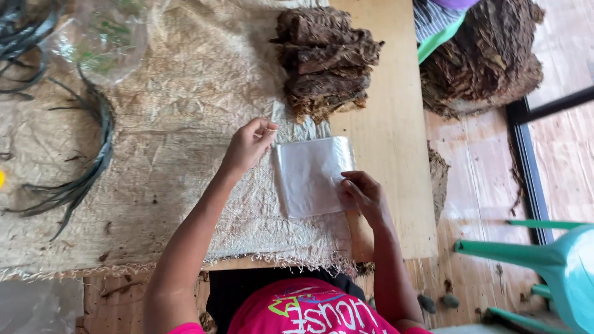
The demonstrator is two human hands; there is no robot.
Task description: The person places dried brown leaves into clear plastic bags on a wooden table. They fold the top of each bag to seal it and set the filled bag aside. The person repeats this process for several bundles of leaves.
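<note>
wooden floor boards (476, 185) lie under everything, and on them sits a low plywood board (390, 142) with a big pale woven sack cloth (179, 124) spread over its left part. at the far right corner i see a large heap of dark brown dried leaves (489, 55) on the floor, and on the board, just ahead of my hands, a smaller stack of pressed leaf bundles (325, 59). dark thin strips (93, 161) curl on the cloth at the left, and a green plastic chair (557, 260) stands at the right edge. a clear plastic bag (312, 176) lies flat between my hands, partly on the cloth, partly on the bare board. my left hand (250, 145) pinches its upper left corner with fingers closed on it. my right hand (365, 192) presses the bag's right edge, fingers bent and holding it down.
</note>
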